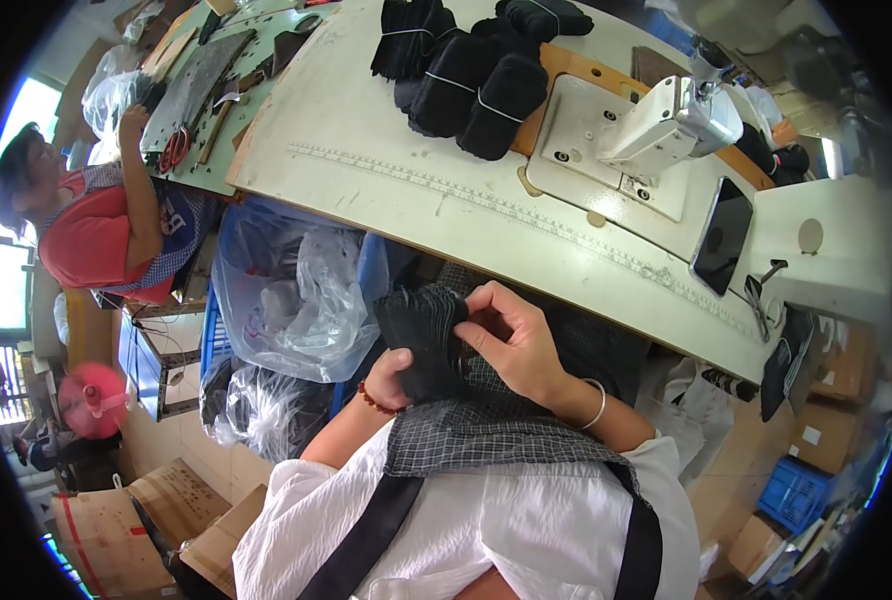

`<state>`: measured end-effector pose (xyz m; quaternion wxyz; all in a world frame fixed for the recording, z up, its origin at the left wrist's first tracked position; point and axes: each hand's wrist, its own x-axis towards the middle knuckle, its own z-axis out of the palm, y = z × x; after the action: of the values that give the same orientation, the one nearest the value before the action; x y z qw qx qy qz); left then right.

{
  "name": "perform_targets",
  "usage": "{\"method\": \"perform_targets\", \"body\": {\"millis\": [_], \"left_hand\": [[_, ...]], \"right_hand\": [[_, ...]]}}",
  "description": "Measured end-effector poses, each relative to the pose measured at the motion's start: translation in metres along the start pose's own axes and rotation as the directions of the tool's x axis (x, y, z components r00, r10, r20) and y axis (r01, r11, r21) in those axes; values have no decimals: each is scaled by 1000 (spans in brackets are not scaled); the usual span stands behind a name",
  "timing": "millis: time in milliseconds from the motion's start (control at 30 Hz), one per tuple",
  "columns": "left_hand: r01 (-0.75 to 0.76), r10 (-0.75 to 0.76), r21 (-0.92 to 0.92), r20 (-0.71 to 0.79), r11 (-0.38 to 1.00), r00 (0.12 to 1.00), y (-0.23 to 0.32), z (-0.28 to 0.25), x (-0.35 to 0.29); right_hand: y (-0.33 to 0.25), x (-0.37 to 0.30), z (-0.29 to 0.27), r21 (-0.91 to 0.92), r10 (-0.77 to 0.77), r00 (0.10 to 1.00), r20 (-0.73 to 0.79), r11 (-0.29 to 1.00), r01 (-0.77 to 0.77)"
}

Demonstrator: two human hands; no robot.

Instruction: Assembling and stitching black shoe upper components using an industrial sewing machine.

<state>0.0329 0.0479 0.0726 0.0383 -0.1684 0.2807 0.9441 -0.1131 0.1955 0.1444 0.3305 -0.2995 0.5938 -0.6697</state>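
A thick stack of black fabric pieces (421,335) rests above my lap, over the checked apron. My left hand (390,378) grips it from the left, its thumb lying on the near side and the other fingers hidden behind the stack. At the stack's right edge, my right hand (514,340) has thumb and forefinger pinched together on the layered edges. What exactly lies between those fingertips is too small to make out. On the table beyond are several banded bundles of black fabric pieces (504,105).
A sewing machine (656,130) stands on the white table (366,150), with a phone (723,235) and thread snips (756,305) nearby. A plastic-lined blue bin (296,290) is left of my lap. A co-worker (96,220) sits at a green table (236,105). Cardboard boxes (116,545) lie lower left.
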Motion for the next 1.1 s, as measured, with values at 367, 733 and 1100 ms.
{"method": "perform_targets", "body": {"millis": [367, 733, 1100], "left_hand": [[8, -1, -149, 51, 989, 999, -6, -3, 0], [-45, 51, -104, 49, 994, 997, -1, 5, 1], [2, 0, -75, 28, 997, 1000, 3, 7, 1]], "right_hand": [[1, -1, 6, 19, -49, 995, -84, 999, 51], [-1, 0, 0, -49, -150, 989, -9, 988, 150], [-1, -1, -1, -96, -89, 996, -14, 992, 88]]}}
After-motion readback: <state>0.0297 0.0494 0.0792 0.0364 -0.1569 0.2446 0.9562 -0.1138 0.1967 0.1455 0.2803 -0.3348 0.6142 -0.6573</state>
